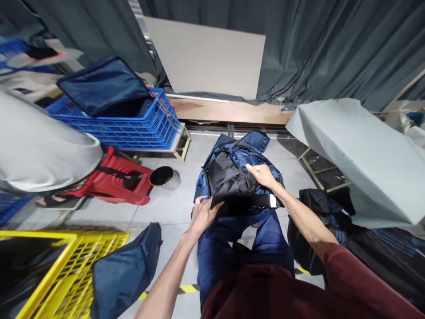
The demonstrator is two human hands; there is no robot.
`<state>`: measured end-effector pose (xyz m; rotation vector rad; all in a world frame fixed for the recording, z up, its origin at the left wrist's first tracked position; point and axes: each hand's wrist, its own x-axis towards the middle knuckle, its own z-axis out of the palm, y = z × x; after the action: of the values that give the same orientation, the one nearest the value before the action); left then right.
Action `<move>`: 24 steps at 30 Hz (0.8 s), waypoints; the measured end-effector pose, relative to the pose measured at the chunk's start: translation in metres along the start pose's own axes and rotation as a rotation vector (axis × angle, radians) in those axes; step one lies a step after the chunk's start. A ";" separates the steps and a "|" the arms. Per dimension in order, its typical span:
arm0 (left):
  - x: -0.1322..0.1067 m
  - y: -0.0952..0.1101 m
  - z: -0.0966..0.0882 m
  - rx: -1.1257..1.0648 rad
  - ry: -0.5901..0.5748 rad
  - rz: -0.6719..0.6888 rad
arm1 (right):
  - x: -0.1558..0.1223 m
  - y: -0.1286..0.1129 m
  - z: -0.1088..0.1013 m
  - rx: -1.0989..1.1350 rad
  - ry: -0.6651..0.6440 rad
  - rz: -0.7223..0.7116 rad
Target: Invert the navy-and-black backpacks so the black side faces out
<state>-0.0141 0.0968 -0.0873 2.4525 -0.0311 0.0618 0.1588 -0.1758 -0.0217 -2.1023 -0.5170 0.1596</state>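
Observation:
A navy and black bag [232, 175] lies across my lap, its black panel facing up. My left hand [203, 213] grips the bag's near left edge with curled fingers. My right hand [263, 174] rests on top of the bag at its right side, with the fingers bent and pressing into the fabric. My legs in blue trousers [239, 248] run beneath the bag.
Blue crates [133, 124] with a navy bag on top stand at left, a red bag [116, 179] and round black tin [161, 176] on the floor. A yellow crate [59, 270] and navy bag [126, 270] sit near left. Grey-covered table [358, 155] right, dark bags below.

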 end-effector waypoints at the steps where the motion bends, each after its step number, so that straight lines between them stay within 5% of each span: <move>1: -0.002 0.005 -0.011 -0.011 -0.019 0.007 | -0.006 -0.011 -0.006 0.008 0.011 -0.002; 5: -0.022 0.032 -0.064 -0.026 -0.108 0.086 | -0.051 -0.058 -0.050 0.054 0.103 -0.060; 8: -0.025 0.041 -0.078 0.002 -0.129 0.085 | -0.074 -0.062 -0.065 0.009 0.176 -0.091; 12: 0.006 0.027 -0.044 0.104 -0.294 -0.143 | -0.062 -0.025 -0.009 -0.108 0.127 0.198; 15: 0.024 0.015 -0.010 0.205 -0.296 -0.216 | -0.042 -0.001 0.032 -0.254 0.080 0.186; 18: 0.016 0.013 0.013 0.259 -0.265 -0.219 | -0.041 0.002 0.020 -0.251 0.060 0.157; 22: -0.003 0.021 0.024 0.313 -0.237 -0.219 | -0.047 -0.029 -0.022 -0.244 0.264 0.087; 24: -0.007 0.025 0.023 0.333 -0.226 -0.211 | -0.035 -0.052 -0.022 -0.313 0.148 0.148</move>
<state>-0.0212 0.0633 -0.0895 2.7671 0.1497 -0.3282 0.1183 -0.1825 0.0306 -2.4368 -0.3126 0.0065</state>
